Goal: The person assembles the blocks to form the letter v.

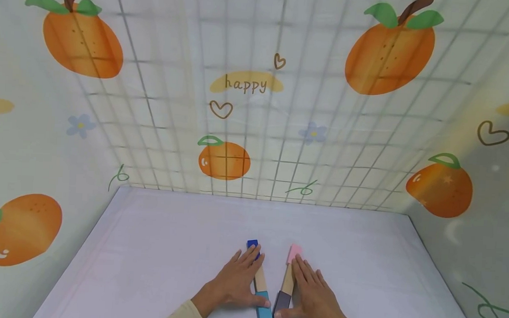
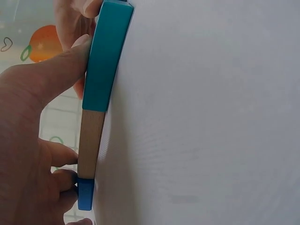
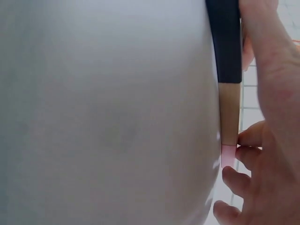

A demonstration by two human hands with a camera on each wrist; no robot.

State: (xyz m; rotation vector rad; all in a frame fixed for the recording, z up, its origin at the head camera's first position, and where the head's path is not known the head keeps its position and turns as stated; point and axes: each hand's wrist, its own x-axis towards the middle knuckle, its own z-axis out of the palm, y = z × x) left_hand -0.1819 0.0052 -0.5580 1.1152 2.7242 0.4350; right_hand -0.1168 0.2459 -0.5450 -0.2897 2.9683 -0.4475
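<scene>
Two rows of blocks lie on the white table, close at the near end and spreading apart toward the far end. The left row runs from a teal block (image 1: 264, 315) through a plain wooden block (image 1: 260, 280) to a dark blue block (image 1: 252, 243). My left hand (image 1: 236, 280) rests over it, thumb on the teal block and fingertips at the blue one. In the right row, a dark grey block (image 1: 282, 300), another plain wooden block (image 1: 288, 281) and a pink block (image 1: 294, 252) sit end to end. My right hand (image 1: 315, 297) touches that row, thumb at the grey block, fingers beside the pink.
The white table (image 1: 170, 231) extends around both hands. Behind it hangs a curtain (image 1: 256, 116) printed with oranges and hearts, with a grid showing through. Printed fabric also closes off the left and right sides.
</scene>
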